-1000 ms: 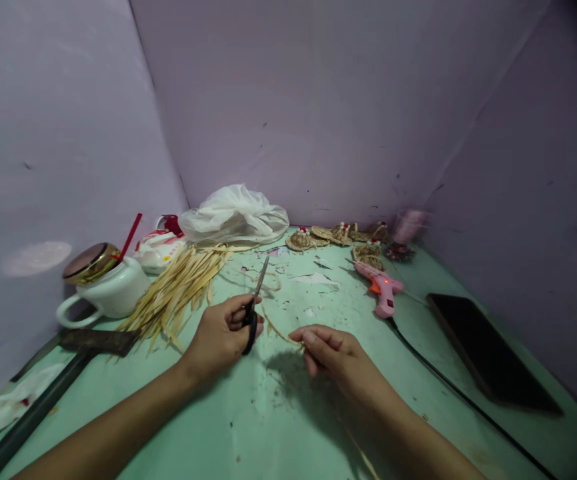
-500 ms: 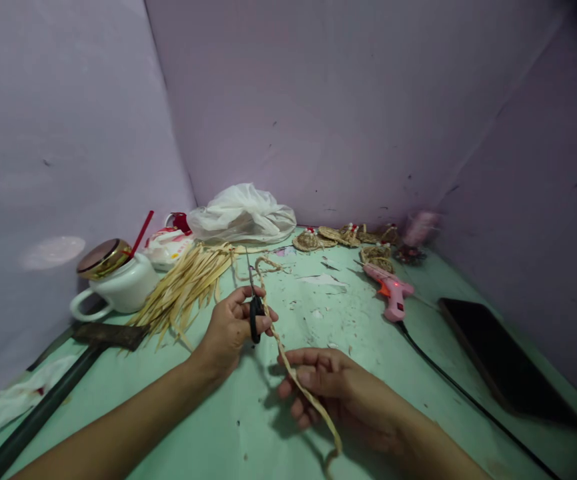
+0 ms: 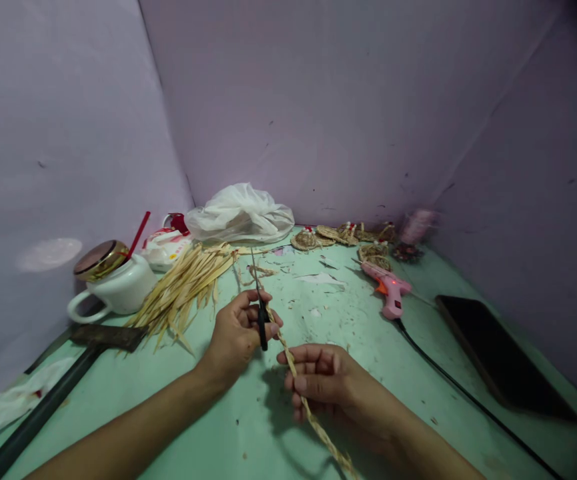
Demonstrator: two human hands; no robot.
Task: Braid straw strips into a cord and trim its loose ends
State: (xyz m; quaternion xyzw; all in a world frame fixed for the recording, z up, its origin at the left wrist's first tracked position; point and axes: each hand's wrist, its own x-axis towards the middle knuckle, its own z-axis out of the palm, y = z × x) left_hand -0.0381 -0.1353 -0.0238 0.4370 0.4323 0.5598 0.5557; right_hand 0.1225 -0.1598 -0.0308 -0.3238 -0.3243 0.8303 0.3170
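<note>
My left hand (image 3: 241,333) is closed around black-handled scissors (image 3: 262,317), their blades pointing away from me. The same fingers also pinch a braided straw cord (image 3: 321,433) beside the handles. Lower down, my right hand (image 3: 323,383) has the cord between thumb and fingers. The cord's near end runs down toward the bottom edge, and its far end curls on the table past the scissors. A bundle of dry straw strips (image 3: 188,283) lies to the left of my left hand.
On the left are a hammer (image 3: 101,337), a white mug (image 3: 123,283) and a crumpled cloth (image 3: 18,400). A plastic bag (image 3: 243,213) and small straw hats (image 3: 305,239) line the back. To the right lie a pink glue gun (image 3: 391,290) with its cord and a dark tablet (image 3: 498,353).
The scissors have turned slightly and shifted right with my left hand. My right hand's fingers have closed more on the cord, and its near end now hangs straighter.
</note>
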